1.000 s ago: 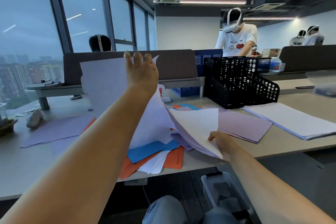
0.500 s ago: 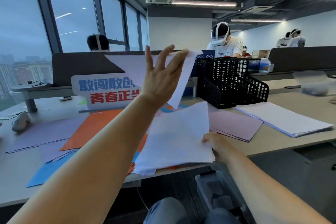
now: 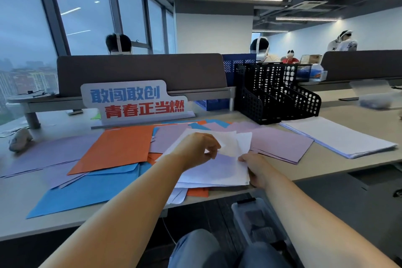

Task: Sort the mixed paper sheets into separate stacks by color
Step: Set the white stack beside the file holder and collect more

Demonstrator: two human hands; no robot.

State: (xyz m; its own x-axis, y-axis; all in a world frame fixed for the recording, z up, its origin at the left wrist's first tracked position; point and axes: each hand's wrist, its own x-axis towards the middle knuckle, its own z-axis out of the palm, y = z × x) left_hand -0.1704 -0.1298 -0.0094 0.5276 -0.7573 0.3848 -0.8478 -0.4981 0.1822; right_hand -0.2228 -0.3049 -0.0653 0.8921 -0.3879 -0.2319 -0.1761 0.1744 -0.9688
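Front centre of pale worktop (image 3: 322, 167): loose pile of white paper sheets (image 3: 217, 173). Left hand (image 3: 195, 148) fingers curled, pinching curled top white sheet (image 3: 236, 144). Right hand (image 3: 257, 168) grips pile's right edge, thumb on top.

Left of pile: orange sheet (image 3: 117, 148), blue sheet (image 3: 87, 191), lilac sheets (image 3: 50, 154). Right: mauve stack (image 3: 280, 146), neat white stack (image 3: 339, 137).

Behind: black perforated file rack (image 3: 276, 93), grey partition (image 3: 141, 72), tall windows (image 3: 82, 6).

Lower sheets buried, count unclear. Right-edge object blurred.

White sign (image 3: 134, 100): 敢闯敢创 blue, 青春正当燃 red.
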